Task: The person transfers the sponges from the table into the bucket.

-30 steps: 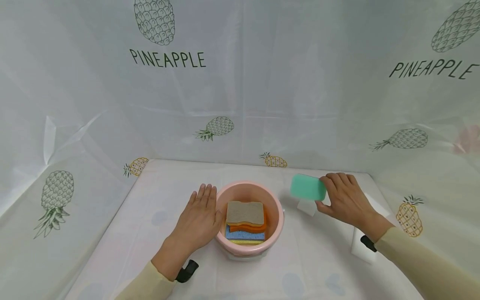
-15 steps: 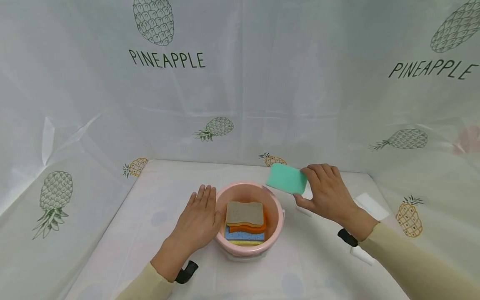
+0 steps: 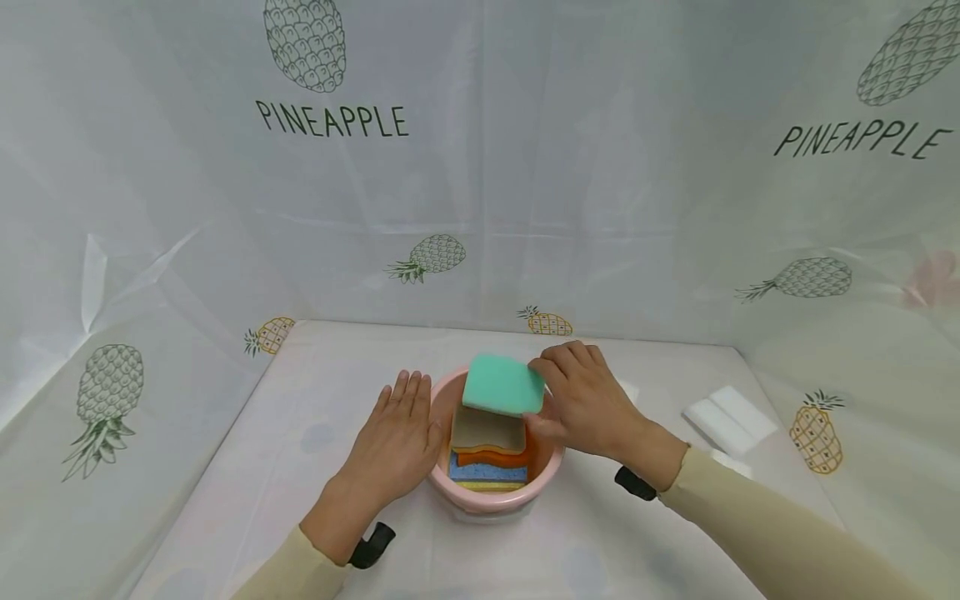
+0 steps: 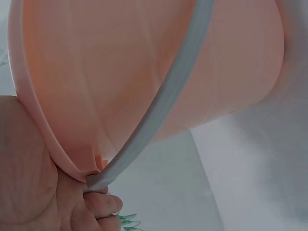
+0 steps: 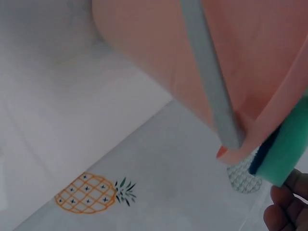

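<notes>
A pink bucket (image 3: 480, 502) stands in the middle of the table, with a grey handle (image 4: 159, 106) hanging down its side. Inside lie stacked sponges: a beige one (image 3: 487, 432), an orange one (image 3: 493, 458), a blue one (image 3: 487, 472) and a yellow strip at the bottom. My right hand (image 3: 588, 404) pinches a green sponge (image 3: 502, 385) by its right edge, above the bucket's far part. A dark layer on that sponge shows in the right wrist view. With fingers straight, my left hand (image 3: 397, 446) rests against the bucket's left rim.
White blocks (image 3: 731, 419) lie on the table at the right, partly behind my right forearm. Another white piece (image 3: 628, 389) peeks out behind the right hand. A pineapple-print sheet (image 3: 480, 167) rises behind the table and at both sides.
My right hand has carried the green sponge leftward from the table's right side to above the bucket. The left hand has stayed at the rim.
</notes>
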Tool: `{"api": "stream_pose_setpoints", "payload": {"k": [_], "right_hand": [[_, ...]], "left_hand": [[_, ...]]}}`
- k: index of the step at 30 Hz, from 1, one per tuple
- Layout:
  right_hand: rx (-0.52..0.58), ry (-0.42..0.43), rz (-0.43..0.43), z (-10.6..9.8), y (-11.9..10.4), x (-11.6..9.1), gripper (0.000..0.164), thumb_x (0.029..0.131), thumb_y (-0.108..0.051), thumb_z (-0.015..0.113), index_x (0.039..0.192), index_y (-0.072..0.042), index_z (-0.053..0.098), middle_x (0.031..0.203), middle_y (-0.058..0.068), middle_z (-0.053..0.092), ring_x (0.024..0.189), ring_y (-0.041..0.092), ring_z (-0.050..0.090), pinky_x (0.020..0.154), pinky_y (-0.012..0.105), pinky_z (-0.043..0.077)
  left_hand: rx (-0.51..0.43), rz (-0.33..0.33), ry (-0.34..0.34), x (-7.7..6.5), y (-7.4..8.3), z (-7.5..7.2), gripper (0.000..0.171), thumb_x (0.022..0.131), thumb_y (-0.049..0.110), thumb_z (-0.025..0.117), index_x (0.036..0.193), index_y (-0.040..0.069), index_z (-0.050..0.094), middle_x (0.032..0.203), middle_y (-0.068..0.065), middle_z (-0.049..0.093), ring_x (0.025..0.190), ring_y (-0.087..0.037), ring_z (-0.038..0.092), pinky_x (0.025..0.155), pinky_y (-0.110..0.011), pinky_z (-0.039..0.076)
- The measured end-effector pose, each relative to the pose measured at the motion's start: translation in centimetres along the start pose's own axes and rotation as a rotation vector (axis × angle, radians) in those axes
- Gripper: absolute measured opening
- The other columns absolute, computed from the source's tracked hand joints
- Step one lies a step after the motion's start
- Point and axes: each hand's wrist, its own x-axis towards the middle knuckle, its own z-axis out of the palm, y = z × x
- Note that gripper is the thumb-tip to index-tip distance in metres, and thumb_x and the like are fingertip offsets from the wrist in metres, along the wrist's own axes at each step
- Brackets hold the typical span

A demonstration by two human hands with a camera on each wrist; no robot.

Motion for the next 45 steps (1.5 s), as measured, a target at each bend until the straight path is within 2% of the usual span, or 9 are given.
{"api": "stream_pose_setpoints", "payload": {"k": [7, 16, 26, 31, 37, 45], "right_hand": [[-0.008, -0.123, -0.003, 1.1, -1.1, 0.4, 0.056, 0.086, -0.052, 0.073, 0.120, -0.008, 0.070, 0.114, 0.006, 0.065, 0.106, 0.026, 0.055, 0.088, 0.043, 0.046], [-0.025, -0.159, -0.035, 1.7, -1.5, 0.7, 0.054, 0.088, -0.055, 0.072, 0.118, -0.009, 0.070, 0.111, 0.005, 0.065, 0.102, 0.024, 0.054, 0.083, 0.038, 0.043], [-0.031, -0.259, -0.014, 1.6, -1.8, 1.1, 0.062, 0.092, -0.056, 0.071, 0.133, -0.010, 0.067, 0.116, 0.005, 0.065, 0.103, 0.024, 0.051, 0.084, 0.038, 0.040], [-0.040, -0.281, -0.012, 1.6, -1.9, 1.1, 0.063, 0.093, -0.056, 0.072, 0.135, -0.009, 0.067, 0.118, 0.006, 0.065, 0.104, 0.025, 0.051, 0.085, 0.038, 0.041], [-0.052, -0.297, -0.015, 1.5, -1.9, 1.2, 0.055, 0.093, -0.056, 0.074, 0.126, -0.012, 0.070, 0.120, 0.006, 0.065, 0.106, 0.025, 0.051, 0.085, 0.039, 0.040], [-0.032, -0.293, -0.006, 1.4, -2.2, 1.2, 0.054, 0.090, -0.054, 0.077, 0.126, -0.013, 0.071, 0.118, 0.006, 0.066, 0.106, 0.025, 0.052, 0.085, 0.039, 0.041]], "left_hand": [[-0.024, -0.001, 0.002, 0.1, -0.1, 0.1, 0.068, 0.111, 0.034, 0.045, 0.160, -0.011, 0.032, 0.167, -0.028, 0.034, 0.160, -0.043, 0.025, 0.130, -0.058, 0.021], [-0.044, -0.003, 0.008, -0.1, -0.1, 0.1, 0.067, 0.110, 0.033, 0.045, 0.160, -0.010, 0.033, 0.167, -0.028, 0.035, 0.160, -0.042, 0.025, 0.130, -0.058, 0.022], [-0.061, -0.005, 0.005, 0.0, -0.1, 0.2, 0.068, 0.111, 0.034, 0.045, 0.160, -0.011, 0.033, 0.167, -0.028, 0.034, 0.160, -0.043, 0.025, 0.130, -0.059, 0.021], [-0.060, -0.009, -0.011, 0.0, -0.3, 0.2, 0.069, 0.112, 0.036, 0.043, 0.161, -0.010, 0.030, 0.168, -0.027, 0.033, 0.161, -0.042, 0.022, 0.131, -0.058, 0.020], [-0.066, -0.015, -0.027, 0.1, -0.2, 0.2, 0.069, 0.112, 0.036, 0.041, 0.162, -0.009, 0.028, 0.168, -0.027, 0.032, 0.161, -0.041, 0.021, 0.131, -0.057, 0.019], [-0.074, -0.019, -0.009, 0.0, -0.1, 0.1, 0.068, 0.111, 0.034, 0.044, 0.162, -0.009, 0.030, 0.168, -0.026, 0.034, 0.161, -0.042, 0.023, 0.131, -0.057, 0.020]]}}
